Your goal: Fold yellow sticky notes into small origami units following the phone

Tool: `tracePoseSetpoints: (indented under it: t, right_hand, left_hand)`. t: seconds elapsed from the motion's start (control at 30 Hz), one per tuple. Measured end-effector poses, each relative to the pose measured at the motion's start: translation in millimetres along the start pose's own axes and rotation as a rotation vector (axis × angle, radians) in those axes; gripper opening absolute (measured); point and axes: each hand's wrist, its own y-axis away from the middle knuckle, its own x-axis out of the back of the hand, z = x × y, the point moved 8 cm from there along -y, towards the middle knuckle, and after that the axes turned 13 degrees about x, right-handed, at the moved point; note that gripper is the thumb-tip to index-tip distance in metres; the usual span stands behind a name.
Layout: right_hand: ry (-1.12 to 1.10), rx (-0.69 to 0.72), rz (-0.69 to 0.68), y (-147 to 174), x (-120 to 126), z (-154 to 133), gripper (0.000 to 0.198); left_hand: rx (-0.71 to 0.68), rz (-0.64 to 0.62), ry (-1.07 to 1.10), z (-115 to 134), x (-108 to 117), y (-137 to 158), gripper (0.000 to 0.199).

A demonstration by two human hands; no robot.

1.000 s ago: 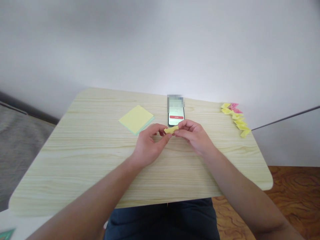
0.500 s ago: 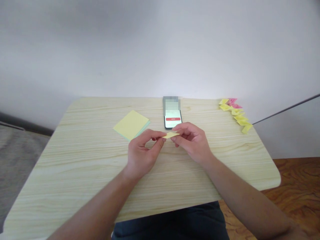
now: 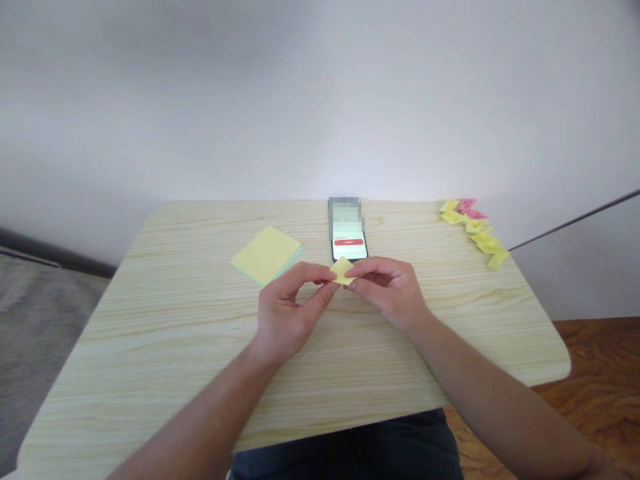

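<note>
A small folded piece of yellow paper (image 3: 343, 269) is held up over the table, just in front of the phone. My left hand (image 3: 295, 307) pinches its left side between thumb and fingers. On the right side, my right hand (image 3: 390, 287) grips it the same way, with the index finger on top and the thumb below. The paper's upper corner points away from me, and its lower edges are partly covered by my fingertips. Close by on the left lies a stack of square paper (image 3: 267, 253), yellow on top with green beneath.
A phone (image 3: 349, 250) with a lit screen lies at the table's back edge, near the wall (image 3: 320, 100). Several folded yellow and pink paper pieces (image 3: 480, 227) form a row at the back right. The pale wooden table (image 3: 175, 320) has rounded corners.
The folded yellow paper has tipped, so more of its face shows, with a corner pointing away from me. My right index finger now lies over it. The view has shifted slightly.
</note>
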Motion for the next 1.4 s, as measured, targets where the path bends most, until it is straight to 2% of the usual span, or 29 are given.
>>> tracePoseSetpoints:
  t: [0.2, 0.37, 0.57, 0.9, 1.2, 1.4]
  right_hand:
    - [-0.098, -0.022, 0.013, -3.2, -1.0, 2.1, 0.018]
    - [-0.092, -0.018, -0.004, -3.3, -1.9, 3.2, 0.016]
    - [-0.141, -0.051, 0.037, -3.5, -2.3, 6.3, 0.017]
    - [-0.119, -0.057, 0.047, -2.9, -2.7, 8.8, 0.022]
    - [-0.123, -0.032, 0.049, -3.1, -3.3, 6.8, 0.02]
    - [-0.125, -0.123, -0.009, -2.2, -7.5, 13.4, 0.03]
  left_hand:
    - [0.064, 0.037, 0.058, -5.2, 3.8, -2.9, 0.012]
    - [0.137, 0.036, 0.084, -9.1, 3.7, -3.9, 0.012]
    - [0.165, 0.035, 0.083, -10.8, 2.5, -5.0, 0.01]
    - [0.178, 0.038, 0.165, -8.6, 2.0, -7.0, 0.018]
    - [0.161, 0.039, 0.122, -11.4, 1.8, -6.9, 0.016]
    - [0.124, -0.037, 0.107, -15.8, -4.4, -7.1, 0.014]
